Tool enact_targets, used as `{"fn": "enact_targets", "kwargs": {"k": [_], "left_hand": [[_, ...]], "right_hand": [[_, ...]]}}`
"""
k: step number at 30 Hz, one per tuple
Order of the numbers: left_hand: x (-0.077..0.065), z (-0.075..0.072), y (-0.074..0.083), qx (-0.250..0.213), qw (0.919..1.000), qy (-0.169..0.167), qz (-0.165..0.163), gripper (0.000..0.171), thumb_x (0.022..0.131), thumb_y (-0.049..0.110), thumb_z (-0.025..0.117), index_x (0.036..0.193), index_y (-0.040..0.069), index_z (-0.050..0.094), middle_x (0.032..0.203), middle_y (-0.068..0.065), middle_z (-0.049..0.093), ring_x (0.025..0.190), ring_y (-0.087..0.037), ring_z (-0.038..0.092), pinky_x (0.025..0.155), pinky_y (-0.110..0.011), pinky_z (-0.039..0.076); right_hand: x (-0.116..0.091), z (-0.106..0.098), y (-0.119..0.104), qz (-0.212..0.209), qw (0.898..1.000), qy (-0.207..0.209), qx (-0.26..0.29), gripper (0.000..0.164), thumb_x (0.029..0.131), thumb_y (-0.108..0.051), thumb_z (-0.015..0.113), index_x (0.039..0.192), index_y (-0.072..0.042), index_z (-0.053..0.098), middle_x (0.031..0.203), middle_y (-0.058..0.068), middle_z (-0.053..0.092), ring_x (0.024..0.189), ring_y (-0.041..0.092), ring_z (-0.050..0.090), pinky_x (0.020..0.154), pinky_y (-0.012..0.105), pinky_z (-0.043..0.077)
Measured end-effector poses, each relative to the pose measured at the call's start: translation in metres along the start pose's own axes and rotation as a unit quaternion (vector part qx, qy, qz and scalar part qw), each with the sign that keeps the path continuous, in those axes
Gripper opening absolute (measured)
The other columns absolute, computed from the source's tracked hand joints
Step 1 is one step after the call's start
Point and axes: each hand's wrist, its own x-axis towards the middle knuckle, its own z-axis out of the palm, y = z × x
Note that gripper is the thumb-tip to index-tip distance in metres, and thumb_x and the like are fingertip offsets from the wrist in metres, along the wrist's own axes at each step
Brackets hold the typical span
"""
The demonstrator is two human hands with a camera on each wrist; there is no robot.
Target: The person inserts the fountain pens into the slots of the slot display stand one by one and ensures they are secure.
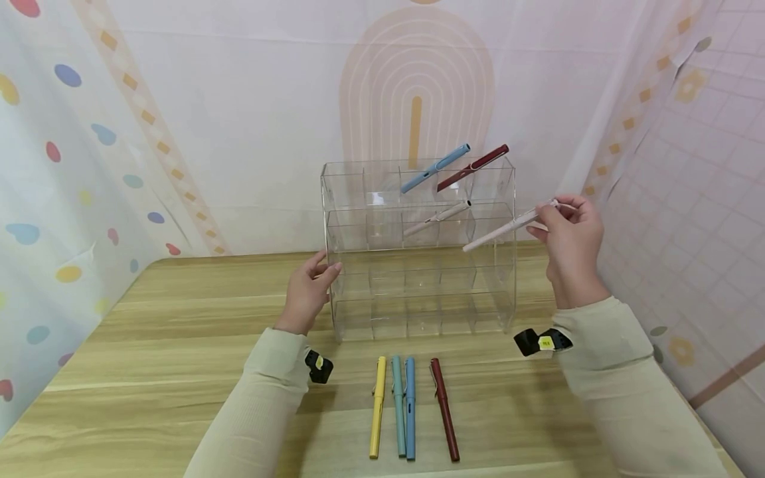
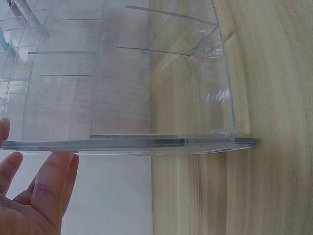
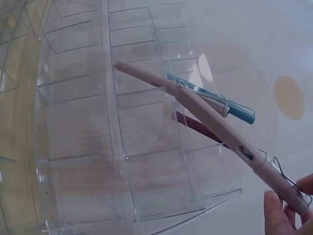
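Observation:
A clear acrylic rack (image 1: 423, 251) with several tiers of compartments stands on the table. At its left side my left hand (image 1: 309, 287) grips the side panel (image 2: 122, 145), fingertips on both of its faces. My right hand (image 1: 570, 242) pinches a pale pink pen (image 1: 499, 232) by its clipped cap end, the other end slanting down to the left in front of the rack's right part. In the rack lean a blue pen (image 1: 436, 169) and a dark red pen (image 1: 473, 168) on the top tier, and another pale pink pen (image 1: 439, 218) one tier below.
On the table (image 1: 197, 345) before the rack lie a yellow pen (image 1: 378, 408), a teal pen (image 1: 399, 408), a blue pen (image 1: 410, 411) and a dark red pen (image 1: 445, 411). Patterned curtains (image 1: 269, 119) hang behind and at both sides.

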Motion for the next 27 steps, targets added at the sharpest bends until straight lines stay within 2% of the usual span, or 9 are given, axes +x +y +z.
{"fn": "enact_targets", "kwargs": {"k": [5, 13, 19, 27], "left_hand": [[0.000, 0.000, 0.000, 0.000, 1.0000, -0.001, -0.001, 0.057, 0.101, 0.024, 0.053, 0.152, 0.015, 0.031, 0.136, -0.019, 0.052, 0.124, -0.028, 0.052, 0.092, -0.049, 0.050], [0.000, 0.000, 0.000, 0.002, 1.0000, 0.001, 0.001, 0.056, 0.101, 0.024, 0.053, 0.152, 0.015, 0.032, 0.135, -0.019, 0.052, 0.124, -0.029, 0.052, 0.093, -0.050, 0.050], [0.000, 0.000, 0.000, -0.004, 1.0000, 0.001, 0.001, 0.057, 0.101, 0.023, 0.053, 0.152, 0.015, 0.031, 0.136, -0.019, 0.051, 0.124, -0.029, 0.052, 0.093, -0.051, 0.049], [-0.001, 0.000, 0.000, -0.003, 1.0000, -0.001, 0.003, 0.057, 0.101, 0.023, 0.053, 0.152, 0.015, 0.031, 0.136, -0.020, 0.051, 0.125, -0.029, 0.051, 0.093, -0.051, 0.049]], "right_hand": [[0.004, 0.003, 0.000, -0.028, 0.999, 0.033, 0.027, 0.020, 0.085, 0.007, 0.061, 0.092, -0.009, 0.051, 0.088, 0.006, 0.045, 0.069, 0.010, 0.066, 0.055, 0.019, 0.055], [0.012, 0.012, 0.003, -0.042, 0.995, 0.067, 0.061, 0.022, 0.085, 0.008, 0.062, 0.090, -0.010, 0.049, 0.088, 0.006, 0.044, 0.069, 0.011, 0.059, 0.056, 0.020, 0.055], [0.015, 0.020, 0.007, -0.042, 0.994, 0.071, 0.070, 0.024, 0.085, 0.009, 0.062, 0.089, -0.010, 0.048, 0.088, 0.005, 0.044, 0.071, 0.012, 0.055, 0.057, 0.020, 0.055], [0.015, 0.028, 0.020, -0.038, 0.996, 0.068, 0.039, 0.028, 0.084, 0.009, 0.064, 0.087, -0.013, 0.047, 0.087, 0.003, 0.044, 0.071, 0.009, 0.054, 0.057, 0.018, 0.054]]}}
